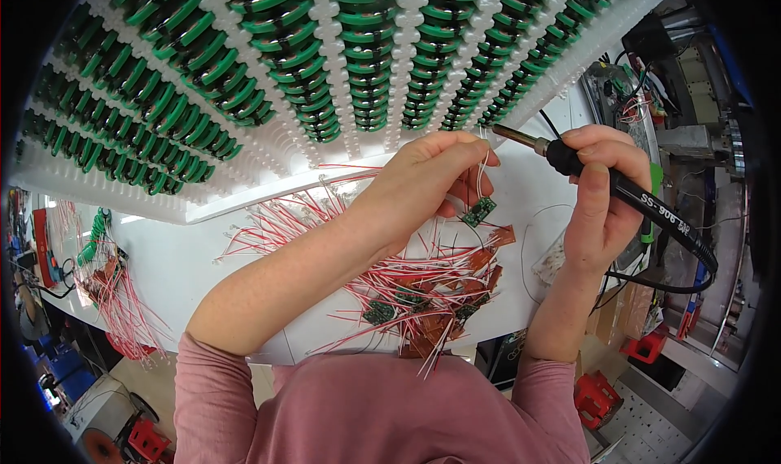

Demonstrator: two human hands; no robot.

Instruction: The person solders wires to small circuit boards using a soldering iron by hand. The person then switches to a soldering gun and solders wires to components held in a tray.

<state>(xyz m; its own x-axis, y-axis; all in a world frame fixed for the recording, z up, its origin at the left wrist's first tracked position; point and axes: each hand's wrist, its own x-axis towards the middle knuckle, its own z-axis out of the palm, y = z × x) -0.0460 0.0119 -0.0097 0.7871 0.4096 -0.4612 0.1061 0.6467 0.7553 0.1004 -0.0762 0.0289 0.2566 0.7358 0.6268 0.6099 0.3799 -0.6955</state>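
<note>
My left hand is pinched on thin white wires, and a small green circuit board hangs below the fingers on them. A black soldering iron lies in the grip of my right hand. Its metal tip reaches left, close to the upper ends of the wires; whether they touch I cannot tell. Beneath my left forearm spreads a pile of red and white wires, with small green boards and brown pieces among them.
A large white foam tray with rows of green round boards fills the far side of the white table. Another wire bundle hangs at the left edge. The iron's black cord loops at the right. Red stools stand below.
</note>
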